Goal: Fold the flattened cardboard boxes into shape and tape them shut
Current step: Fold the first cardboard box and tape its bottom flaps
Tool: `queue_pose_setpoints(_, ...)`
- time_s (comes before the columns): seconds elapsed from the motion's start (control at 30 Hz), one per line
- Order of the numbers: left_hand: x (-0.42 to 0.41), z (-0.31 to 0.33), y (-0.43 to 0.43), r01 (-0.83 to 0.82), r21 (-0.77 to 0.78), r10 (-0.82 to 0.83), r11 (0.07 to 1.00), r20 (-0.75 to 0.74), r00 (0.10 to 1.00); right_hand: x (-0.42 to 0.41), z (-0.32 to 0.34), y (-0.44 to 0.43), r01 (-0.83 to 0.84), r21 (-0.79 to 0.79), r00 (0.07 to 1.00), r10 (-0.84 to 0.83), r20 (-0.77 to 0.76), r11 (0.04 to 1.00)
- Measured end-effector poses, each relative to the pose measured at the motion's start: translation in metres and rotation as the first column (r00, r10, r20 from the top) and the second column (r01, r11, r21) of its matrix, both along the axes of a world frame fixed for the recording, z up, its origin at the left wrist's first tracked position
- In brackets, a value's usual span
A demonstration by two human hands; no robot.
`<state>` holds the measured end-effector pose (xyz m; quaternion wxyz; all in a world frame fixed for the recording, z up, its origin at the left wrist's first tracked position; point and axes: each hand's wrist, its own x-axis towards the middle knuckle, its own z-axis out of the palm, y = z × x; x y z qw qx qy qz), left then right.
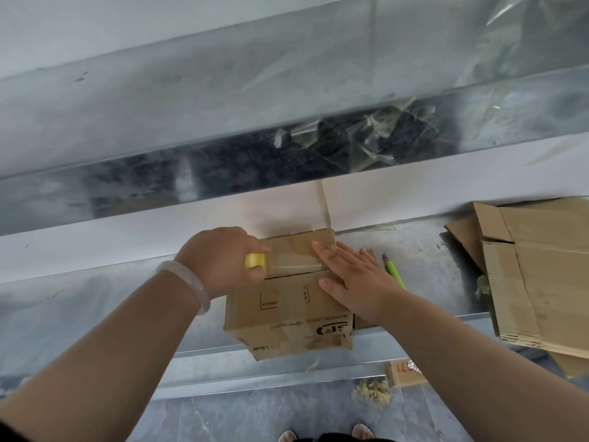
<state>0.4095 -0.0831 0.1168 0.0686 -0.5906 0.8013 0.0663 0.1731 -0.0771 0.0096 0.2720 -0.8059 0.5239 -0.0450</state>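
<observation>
Soft, even daylight, moderately bright. Shadows are weak, with a faint one under the box [287, 314]. Dull glare on the metal trough [223, 106] toward 12 o'clock. Wide-angle bending at the edges; upper half slightly smeared.

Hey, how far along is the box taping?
Done: one cardboard box is folded into shape. In hand: the left hand holds the tape roll at its top seam while the right hand presses the tape flat. Left: finishing that strip, then the flattened cardboard on the right.

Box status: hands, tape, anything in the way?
Left hand grips tape roll, left end of box. Right hand flat, pressing strip onto box top. Green knife lies right of box, off the strip.
</observation>
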Motion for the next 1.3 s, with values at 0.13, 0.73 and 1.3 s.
queue_pose_setpoints(0.13, -0.001, 0.003, -0.004, -0.007, 0.029, 0.003, 1.000, 0.146, 0.989, 0.001, 0.002, 0.000, -0.009, 0.004, 1.000, 0.009, -0.025, 1.000)
queue_pose_setpoints(0.73, 0.068, -0.010, 0.010, 0.024, 0.095, 0.025, 0.995, -0.483, 0.875, 0.002, 0.007, 0.002, -0.002, 0.028, 0.998, 0.004, -0.057, 1.000)
queue_pose_setpoints(1.3, 0.089, -0.044, 0.015, -0.054, -0.016, 0.053, 0.998, -0.053, 0.997, 0.002, 0.006, 0.000, -0.004, 0.000, 0.995, 0.004, -0.102, 1.000)
